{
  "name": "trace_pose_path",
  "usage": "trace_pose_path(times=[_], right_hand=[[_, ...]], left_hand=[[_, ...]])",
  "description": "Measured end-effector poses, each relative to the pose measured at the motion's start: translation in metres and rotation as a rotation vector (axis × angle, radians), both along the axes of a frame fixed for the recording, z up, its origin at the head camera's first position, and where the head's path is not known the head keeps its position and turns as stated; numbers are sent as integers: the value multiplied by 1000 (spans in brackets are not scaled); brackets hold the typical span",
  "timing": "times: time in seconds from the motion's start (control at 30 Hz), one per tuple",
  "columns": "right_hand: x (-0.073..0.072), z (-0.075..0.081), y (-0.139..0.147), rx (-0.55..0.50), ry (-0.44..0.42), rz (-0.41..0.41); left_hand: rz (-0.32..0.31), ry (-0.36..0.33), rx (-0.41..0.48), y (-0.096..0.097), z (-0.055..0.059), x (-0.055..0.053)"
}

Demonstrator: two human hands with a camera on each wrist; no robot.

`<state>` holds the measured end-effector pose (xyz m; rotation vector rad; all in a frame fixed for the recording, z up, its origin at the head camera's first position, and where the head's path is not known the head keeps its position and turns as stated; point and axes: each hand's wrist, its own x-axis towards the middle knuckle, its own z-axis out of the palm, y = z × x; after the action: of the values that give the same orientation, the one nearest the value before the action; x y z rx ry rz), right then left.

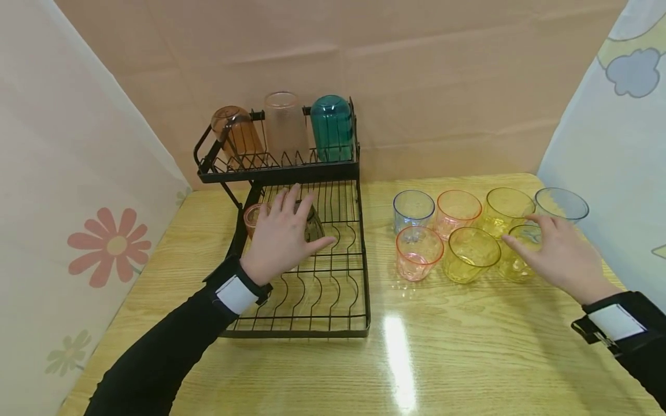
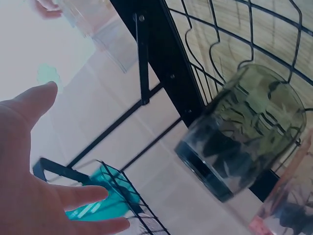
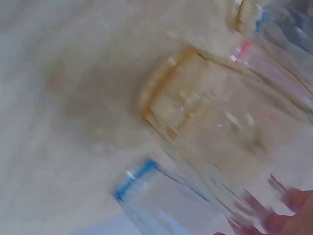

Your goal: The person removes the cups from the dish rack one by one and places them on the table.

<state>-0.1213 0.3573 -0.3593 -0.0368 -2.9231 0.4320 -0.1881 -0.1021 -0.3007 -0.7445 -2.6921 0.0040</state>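
Observation:
Above the lower tier of a black wire dish rack (image 1: 364, 289), my left hand (image 1: 281, 234) is spread with its fingers apart and holds nothing. Beneath and beside it, partly covered by the fingers, stand a smoky grey-green glass (image 2: 244, 137) and a pink glass (image 1: 251, 218). At the right, my right hand (image 1: 564, 254) reaches over a yellow glass (image 1: 512, 267) in the front row. Its thumb and fingers are parted at that glass's rim. The right wrist view is blurred, with fingertips (image 3: 293, 199) beside the upper part of a yellowish glass (image 3: 205, 112).
Around the right hand stand several upright tumblers: blue-rimmed (image 1: 413, 209), pink (image 1: 458, 211), red-rimmed (image 1: 418, 257), yellow (image 1: 470, 260), another yellow (image 1: 507, 208) and clear grey (image 1: 562, 202). The rack's upper tier bears brown (image 1: 236, 133), pale pink (image 1: 286, 127) and teal (image 1: 333, 130) glasses, upside down.

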Motion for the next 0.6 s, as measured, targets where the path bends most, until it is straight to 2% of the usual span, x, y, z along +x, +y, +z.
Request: trace_pose_path(times=[0.17, 0.33, 0.6], right_hand=[[-2, 24, -2, 44, 61, 41], [-4, 48, -8, 174, 96, 93], [1, 84, -42, 322, 84, 180]], left_hand=[[59, -14, 10, -5, 0, -8], [125, -84, 16, -5, 2, -18], [177, -169, 40, -2, 3, -33]])
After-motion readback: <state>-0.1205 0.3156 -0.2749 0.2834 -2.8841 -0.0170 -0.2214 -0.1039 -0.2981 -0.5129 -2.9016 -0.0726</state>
